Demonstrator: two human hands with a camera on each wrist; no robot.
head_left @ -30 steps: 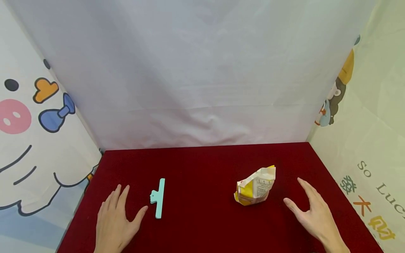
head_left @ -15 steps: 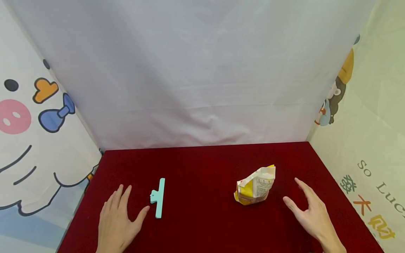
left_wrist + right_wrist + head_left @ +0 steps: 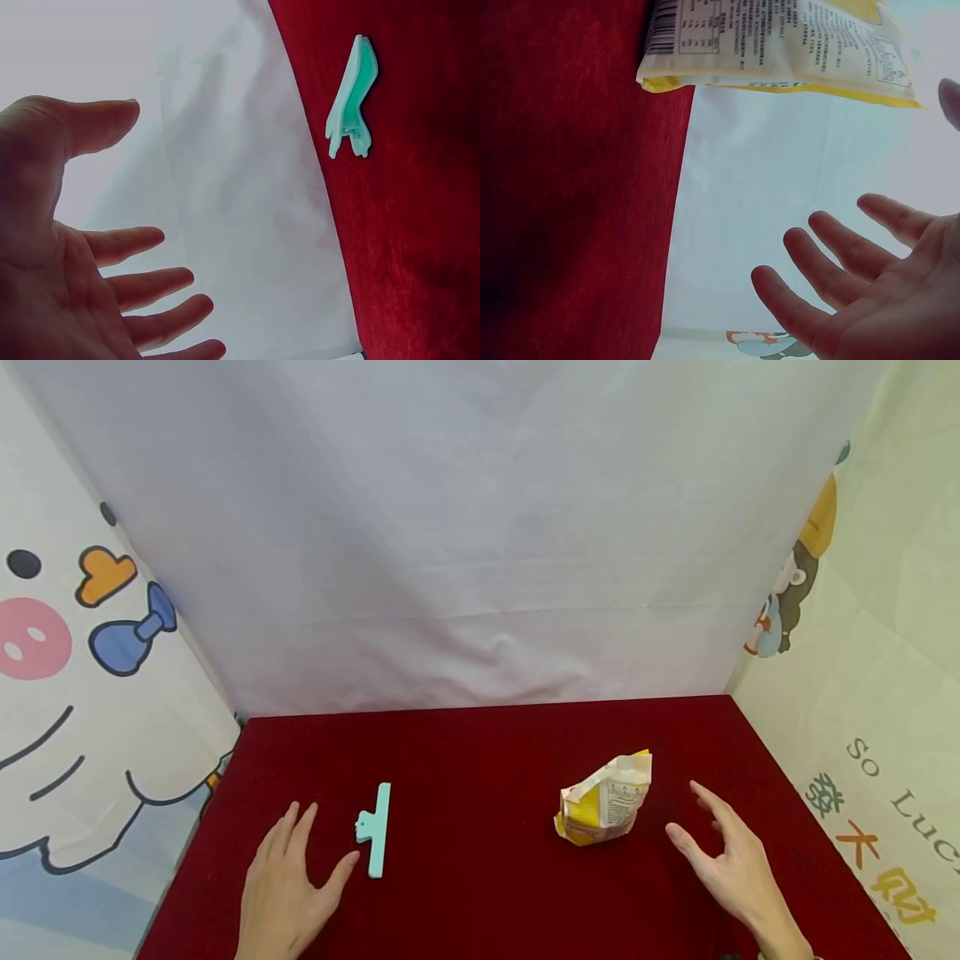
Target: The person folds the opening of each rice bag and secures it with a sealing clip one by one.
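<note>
My left hand [image 3: 283,881], fingers spread and holding nothing, is just left of a mint-green bag clip [image 3: 379,831]. In the left wrist view the clip [image 3: 352,97] shows its wavy edge, apart from the fingers. On the right side a crumpled white and yellow snack bag [image 3: 607,802] stands on the table, its top folded over to one side. Printed text and a barcode show on the bag [image 3: 780,41] in the right wrist view. To its right is my right hand [image 3: 731,868], thumb and fingers apart with nothing between them.
A dark red cloth covers the table [image 3: 465,777]. Behind it hangs a plain white curtain [image 3: 480,527]. Printed cloth walls stand on both sides, the left wall [image 3: 150,735] with a cartoon and the right wall [image 3: 862,693] with lettering.
Both hands have drifted slightly inward, the left toward the clip and the right toward the snack bag. The clip and the bag stay in place.
</note>
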